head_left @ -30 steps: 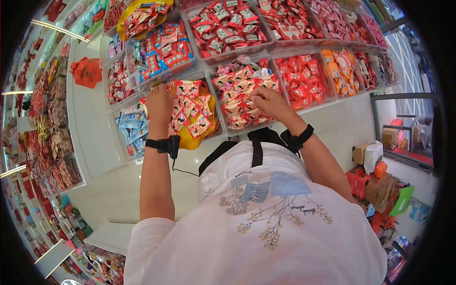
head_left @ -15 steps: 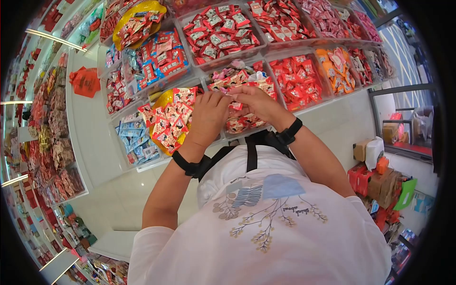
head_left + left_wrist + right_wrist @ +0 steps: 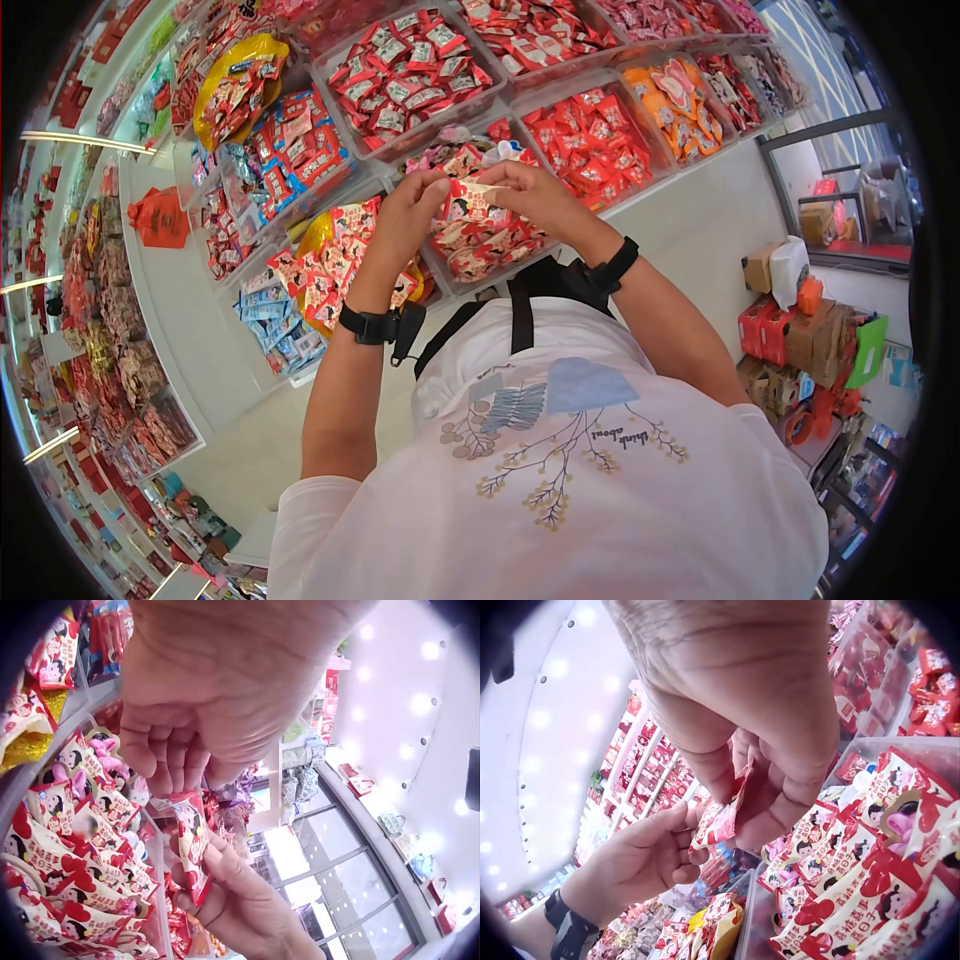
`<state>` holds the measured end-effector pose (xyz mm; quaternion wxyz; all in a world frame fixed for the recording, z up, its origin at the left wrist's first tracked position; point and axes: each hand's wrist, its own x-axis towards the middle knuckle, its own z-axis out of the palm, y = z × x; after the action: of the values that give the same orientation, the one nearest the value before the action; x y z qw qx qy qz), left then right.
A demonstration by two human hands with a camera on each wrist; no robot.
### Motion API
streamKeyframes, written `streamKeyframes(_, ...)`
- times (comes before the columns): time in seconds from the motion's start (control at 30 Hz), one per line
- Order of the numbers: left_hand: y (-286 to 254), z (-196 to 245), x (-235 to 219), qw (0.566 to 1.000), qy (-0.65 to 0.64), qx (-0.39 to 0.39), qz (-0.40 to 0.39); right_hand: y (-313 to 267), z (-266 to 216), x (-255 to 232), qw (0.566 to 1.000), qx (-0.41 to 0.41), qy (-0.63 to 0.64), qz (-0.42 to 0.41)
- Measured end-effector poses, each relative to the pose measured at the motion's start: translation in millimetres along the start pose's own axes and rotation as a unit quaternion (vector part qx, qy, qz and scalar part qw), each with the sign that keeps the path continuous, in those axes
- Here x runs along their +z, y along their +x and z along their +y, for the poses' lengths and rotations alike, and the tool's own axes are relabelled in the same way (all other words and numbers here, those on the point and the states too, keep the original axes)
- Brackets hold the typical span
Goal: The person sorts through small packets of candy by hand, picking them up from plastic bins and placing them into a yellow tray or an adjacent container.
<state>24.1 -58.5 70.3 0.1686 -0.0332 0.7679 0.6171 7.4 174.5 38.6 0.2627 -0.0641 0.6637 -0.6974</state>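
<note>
Both hands meet over the front candy bins with one small red and cream candy packet (image 3: 470, 203) between them. My right hand (image 3: 545, 200) pinches this packet between thumb and fingers, as the right wrist view shows up close. At the packet's other end, the curled fingertips of my left hand (image 3: 405, 215) grip its edge. The packet carries a cartoon face and stands on end in the left wrist view. Beneath lies a clear bin of matching packets (image 3: 82, 877), with pink plush toys (image 3: 109, 754) among them. More matching packets (image 3: 345, 255) lie left, on shiny yellow material.
Blue packets (image 3: 285, 325) fill a bin at front left. Red candies (image 3: 590, 140) and orange packets (image 3: 675, 105) sit in bins to the right. A red bag (image 3: 158, 217) lies on the white counter at left. Cardboard boxes (image 3: 815, 330) stand on the floor at right.
My left hand has moved right from the packets on the yellow material to meet my right hand. A packet now shows between them. The head view has shifted, moving the bins left.
</note>
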Motion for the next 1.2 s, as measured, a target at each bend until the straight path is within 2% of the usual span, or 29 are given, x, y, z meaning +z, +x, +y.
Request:
streamKeyframes(0.03, 3, 2, 3, 1.0, -0.012, -0.021, -0.004, -1, -2, -2, 1.0, 0.003, 0.006, 0.004)
streamKeyframes(0.17, 14, -6, 10, 0.998, -0.033, -0.012, -0.06, -4, 3, -11, 1.0, -0.007, 0.0, 0.014)
streamKeyframes(0.27, 18, -3, 13, 0.995, -0.003, -0.036, -0.094, -12, -6, -18, 0.998, 0.055, -0.007, 0.016)
streamKeyframes(0.37, 22, -3, 17, 0.991, -0.017, -0.065, -0.116, -14, 2, -28, 0.997, 0.064, -0.038, 0.024)
streamKeyframes(0.47, 31, 7, 19, 0.996, -0.008, -0.067, -0.055, -16, 10, -39, 0.994, 0.057, 0.01, 0.092)
streamKeyframes(0.5, 44, -5, 16, 1.0, 0.007, -0.015, -0.018, -16, 10, -43, 0.992, 0.06, 0.011, 0.107)
streamKeyframes(0.6, 66, 0, 16, 0.997, 0.021, 0.061, 0.052, -18, 7, -56, 0.989, 0.066, 0.014, 0.135)
streamKeyframes(0.63, 76, -2, 16, 0.988, 0.085, 0.109, 0.063, -19, 7, -58, 0.989, 0.067, 0.017, 0.134)
streamKeyframes(0.73, 99, -8, 29, 0.958, 0.172, 0.201, 0.115, -23, 5, -61, 0.989, 0.07, 0.011, 0.129)
streamKeyframes(0.87, 116, -11, 45, 0.905, 0.317, 0.243, 0.151, -29, 6, -64, 0.989, 0.079, -0.012, 0.126)
streamKeyframes(1.0, 119, -13, 56, 0.868, 0.417, 0.217, 0.159, -35, 7, -68, 0.988, 0.088, 0.006, 0.128)
streamKeyframes(1.2, 130, -25, 55, 0.86, 0.44, 0.202, 0.161, -35, 15, -73, 0.987, 0.095, 0.012, 0.128)
